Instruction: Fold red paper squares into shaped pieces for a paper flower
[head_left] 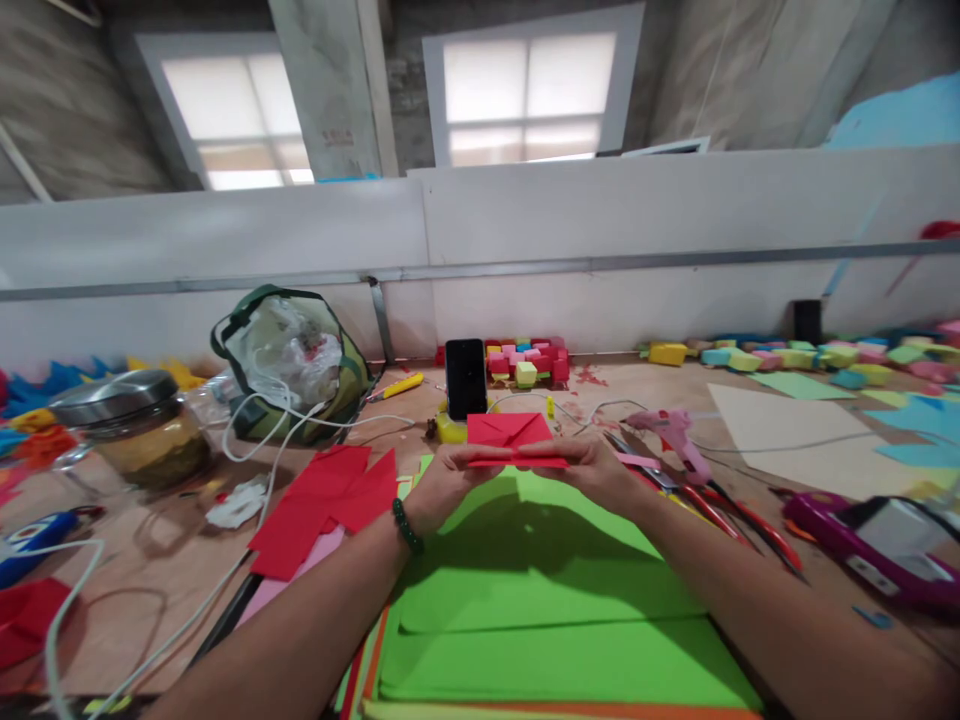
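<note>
A folded red paper square (pixel 508 438) is held up over a stack of bright green sheets (pixel 540 600). My left hand (pixel 448 482) pinches its left lower edge, fingers closed on the paper. My right hand (pixel 592 468) pinches the right lower edge the same way. A green bead bracelet (pixel 406 526) circles my left wrist. Just beyond the paper a black phone (pixel 466 377) stands upright on a yellow block.
Loose red paper squares (pixel 330 500) lie left of the green stack. A lidded glass jar (pixel 131 425), a green bag (pixel 300 360) and white cables sit at left. A pink glue gun (pixel 675 435), red-handled scissors (pixel 727 510) and a purple device (pixel 877 540) lie at right. Coloured foam blocks (pixel 529 362) line the white wall.
</note>
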